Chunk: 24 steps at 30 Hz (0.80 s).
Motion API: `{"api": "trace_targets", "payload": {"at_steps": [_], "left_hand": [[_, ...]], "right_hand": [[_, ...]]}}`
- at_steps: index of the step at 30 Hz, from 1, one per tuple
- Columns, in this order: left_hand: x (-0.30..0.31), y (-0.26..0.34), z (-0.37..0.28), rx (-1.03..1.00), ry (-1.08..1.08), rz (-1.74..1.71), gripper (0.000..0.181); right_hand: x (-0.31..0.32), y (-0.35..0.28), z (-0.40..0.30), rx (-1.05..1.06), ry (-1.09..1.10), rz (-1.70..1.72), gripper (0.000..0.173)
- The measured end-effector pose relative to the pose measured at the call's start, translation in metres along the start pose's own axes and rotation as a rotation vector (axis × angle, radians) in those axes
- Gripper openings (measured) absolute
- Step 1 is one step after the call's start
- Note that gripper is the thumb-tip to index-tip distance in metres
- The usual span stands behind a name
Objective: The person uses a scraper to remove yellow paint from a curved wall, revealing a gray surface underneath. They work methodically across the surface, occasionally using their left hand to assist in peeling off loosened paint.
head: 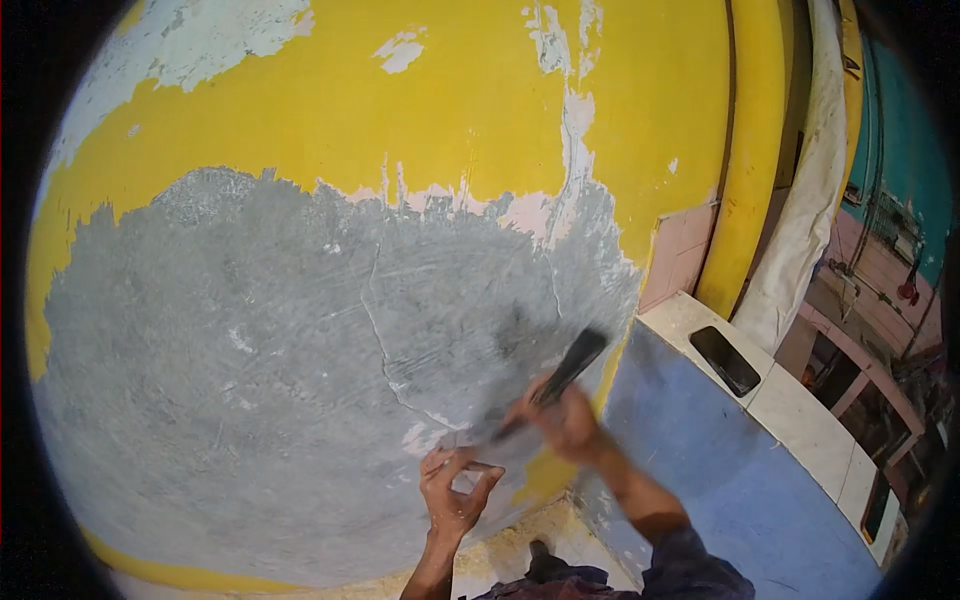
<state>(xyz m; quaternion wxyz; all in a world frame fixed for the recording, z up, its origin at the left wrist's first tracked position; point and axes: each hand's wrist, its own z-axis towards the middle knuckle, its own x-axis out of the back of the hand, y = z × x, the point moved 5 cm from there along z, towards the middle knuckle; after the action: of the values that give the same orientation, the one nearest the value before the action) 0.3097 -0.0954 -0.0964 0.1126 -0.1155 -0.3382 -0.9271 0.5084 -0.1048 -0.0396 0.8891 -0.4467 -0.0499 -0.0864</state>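
A grey plaster patch (285,322) fills much of the yellow painted wall (465,97) before me, with thin cracks running down it. My right hand (566,420) grips a dark hand tool (577,360), held slanting. Motion blur hides its exact kind; its wide end points up and right, its narrow end down and left. Close to that narrow end, my left hand (454,487) is at the wall's lower part, thumb and forefinger bent into a loop. Whether its fingertips touch the tool or hold anything is not visible. Pale flaked spots (424,436) lie beside its fingers.
A blue side panel (712,457) meets the wall at right, topped by a white tiled ledge (802,405). On the ledge lie a dark phone (724,361) and another dark flat object (876,506). A white cloth (795,247) hangs beyond. My foot (538,551) is near the corner below.
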Motion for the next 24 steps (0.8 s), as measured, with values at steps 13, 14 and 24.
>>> {"api": "trace_targets", "payload": {"at_steps": [13, 14, 24], "left_hand": [[-0.014, -0.183, -0.226, 0.447, -0.571, 0.232, 0.017], [-0.015, -0.201, -0.252, 0.509, -0.646, 0.323, 0.022], [0.014, -0.246, -0.4, 0.959, -0.465, 0.058, 0.027]], "right_hand": [[0.192, -0.228, 0.25, 0.941, 0.572, -0.134, 0.023], [0.2, -0.233, 0.25, 0.984, 0.616, -0.142, 0.021], [0.201, -0.201, 0.272, 0.946, 0.656, -0.092, 0.022]]}}
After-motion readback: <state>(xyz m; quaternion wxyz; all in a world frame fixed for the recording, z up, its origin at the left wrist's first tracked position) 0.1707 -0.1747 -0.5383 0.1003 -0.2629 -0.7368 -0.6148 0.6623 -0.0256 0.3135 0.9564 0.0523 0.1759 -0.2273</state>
